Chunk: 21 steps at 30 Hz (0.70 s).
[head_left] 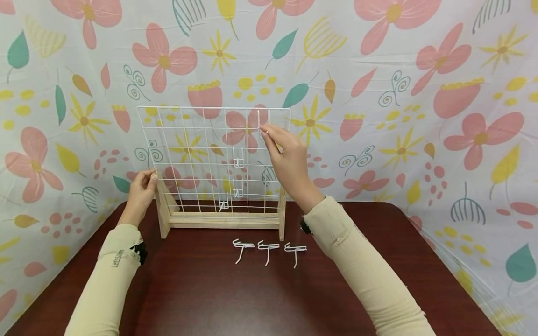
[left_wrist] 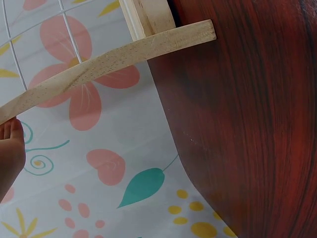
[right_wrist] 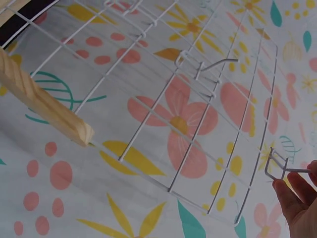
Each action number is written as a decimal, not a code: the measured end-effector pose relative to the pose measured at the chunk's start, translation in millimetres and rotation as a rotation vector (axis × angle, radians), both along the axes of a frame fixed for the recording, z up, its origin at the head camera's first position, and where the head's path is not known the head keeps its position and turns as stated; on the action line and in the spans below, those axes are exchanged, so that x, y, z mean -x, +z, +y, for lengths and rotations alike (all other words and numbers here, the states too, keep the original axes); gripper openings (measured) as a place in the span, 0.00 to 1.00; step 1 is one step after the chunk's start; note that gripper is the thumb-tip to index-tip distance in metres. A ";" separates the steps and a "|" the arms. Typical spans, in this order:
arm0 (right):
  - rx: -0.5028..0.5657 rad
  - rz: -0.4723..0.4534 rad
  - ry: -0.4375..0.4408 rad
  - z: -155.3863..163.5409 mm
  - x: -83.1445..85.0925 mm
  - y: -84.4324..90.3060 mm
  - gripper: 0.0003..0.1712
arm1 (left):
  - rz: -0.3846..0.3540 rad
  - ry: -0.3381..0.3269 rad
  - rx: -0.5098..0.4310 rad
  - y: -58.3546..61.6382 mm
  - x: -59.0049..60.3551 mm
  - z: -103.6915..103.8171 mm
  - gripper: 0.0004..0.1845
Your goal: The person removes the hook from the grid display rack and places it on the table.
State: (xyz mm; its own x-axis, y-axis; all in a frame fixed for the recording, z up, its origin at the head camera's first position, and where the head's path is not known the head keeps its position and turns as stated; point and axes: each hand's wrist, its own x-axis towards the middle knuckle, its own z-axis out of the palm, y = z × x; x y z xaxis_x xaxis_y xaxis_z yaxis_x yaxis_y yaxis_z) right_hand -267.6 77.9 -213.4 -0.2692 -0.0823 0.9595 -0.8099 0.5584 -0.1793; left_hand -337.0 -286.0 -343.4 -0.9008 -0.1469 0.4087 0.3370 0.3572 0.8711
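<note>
Left hand [head_left: 142,189] curled round the 9 o'clock edge of white wire grid panel [head_left: 197,158] in pale wooden stand [head_left: 222,220]. Three white wire hooks [head_left: 269,247] loose on dark red-brown table [head_left: 201,289], at 6 o'clock of stand. Right hand [head_left: 287,161] pinching small white wire hook [right_wrist: 277,168] against panel's 1 o'clock corner.

Both arms wear long cream knit sleeves [head_left: 110,275], small grey lettering on the left cuff, black wrist straps.
</note>
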 end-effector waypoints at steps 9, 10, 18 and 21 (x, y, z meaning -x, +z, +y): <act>-0.011 0.035 0.026 3.8 -7.4 -12.3 0.11 | -0.024 -0.006 0.009 0.6 0.1 -1.0 0.25; -0.010 0.032 0.027 3.9 -7.9 -14.3 0.11 | -0.027 -0.009 0.009 0.5 -0.2 -0.9 0.25; -0.001 0.006 0.054 0.8 -15.0 -29.7 0.11 | -0.022 -0.005 -0.002 -0.6 0.9 -1.3 0.24; -0.002 -0.009 0.067 -1.8 -18.5 -35.0 0.11 | -0.025 -0.002 -0.003 -0.1 1.3 -1.2 0.24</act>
State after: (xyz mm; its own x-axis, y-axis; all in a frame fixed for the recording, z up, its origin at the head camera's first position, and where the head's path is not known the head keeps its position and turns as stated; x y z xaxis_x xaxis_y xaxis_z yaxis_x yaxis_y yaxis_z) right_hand -249.1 76.0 -248.3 -0.2715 -0.1024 0.9570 -0.8438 0.5036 -0.1855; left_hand -338.4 -287.2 -343.5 -0.9109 -0.1462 0.3859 0.3162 0.3534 0.8804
